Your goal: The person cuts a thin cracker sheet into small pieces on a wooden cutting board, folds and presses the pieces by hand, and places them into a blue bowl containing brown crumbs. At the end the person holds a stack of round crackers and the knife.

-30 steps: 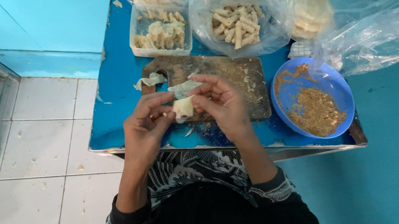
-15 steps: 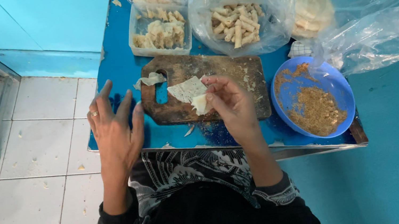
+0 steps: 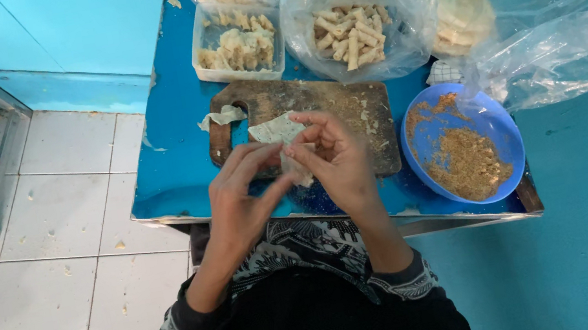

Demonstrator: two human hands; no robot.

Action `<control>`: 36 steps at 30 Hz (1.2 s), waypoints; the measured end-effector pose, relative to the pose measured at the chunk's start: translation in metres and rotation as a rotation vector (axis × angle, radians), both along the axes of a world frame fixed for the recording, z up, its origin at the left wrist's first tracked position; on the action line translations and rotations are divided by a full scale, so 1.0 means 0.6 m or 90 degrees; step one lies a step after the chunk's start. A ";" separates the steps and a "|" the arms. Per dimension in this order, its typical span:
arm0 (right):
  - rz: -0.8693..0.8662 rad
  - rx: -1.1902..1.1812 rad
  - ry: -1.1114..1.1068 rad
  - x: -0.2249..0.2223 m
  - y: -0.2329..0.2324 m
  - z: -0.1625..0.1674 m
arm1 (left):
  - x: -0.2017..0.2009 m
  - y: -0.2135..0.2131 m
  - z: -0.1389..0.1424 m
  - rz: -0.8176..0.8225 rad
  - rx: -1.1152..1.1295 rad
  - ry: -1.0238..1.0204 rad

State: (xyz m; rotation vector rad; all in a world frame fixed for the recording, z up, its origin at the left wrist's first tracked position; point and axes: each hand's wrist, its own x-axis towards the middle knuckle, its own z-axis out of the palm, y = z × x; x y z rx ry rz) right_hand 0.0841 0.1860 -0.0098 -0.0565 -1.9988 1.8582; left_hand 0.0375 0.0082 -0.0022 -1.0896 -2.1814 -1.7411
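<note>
- Right hand (image 3: 337, 158) pinches a thin pale wrapper sheet (image 3: 279, 132) between thumb and fingertips; grip closed on the sheet's lower right part.
- Left hand (image 3: 239, 194) meets it from 8 o'clock, fingertips touching the same sheet near its lower edge; closed on it too, how firmly I can't tell.
- Sheet is lifted just above the wooden cutting board (image 3: 337, 114), fanning up toward 11 o'clock from the pinch; long axis roughly 11-to-5. Both hands are on it, the right one covering more of it.
- Torn wrapper scrap (image 3: 221, 117) lies at the board's handle end, 10 o'clock of the hands, apart from them.
- Blue bowl (image 3: 499, 129) with brown crumbs at 3 o'clock, nearer the right hand.
- Clear tub (image 3: 208, 42) of pale pieces at 12 o'clock; plastic bag of rolled sticks (image 3: 352, 36) at 1 o'clock, both well beyond the board.
- All on the blue table (image 3: 174, 161).
</note>
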 end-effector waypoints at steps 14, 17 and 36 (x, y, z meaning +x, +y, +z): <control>0.015 -0.088 0.009 0.022 0.002 0.010 | 0.028 0.030 -0.040 -0.023 0.178 -0.079; 0.025 -0.118 -0.024 0.036 0.010 0.021 | 0.012 0.033 -0.058 -0.086 0.274 -0.290; -0.128 0.222 -0.083 0.001 0.001 0.003 | -0.015 0.042 -0.019 0.101 -0.069 0.019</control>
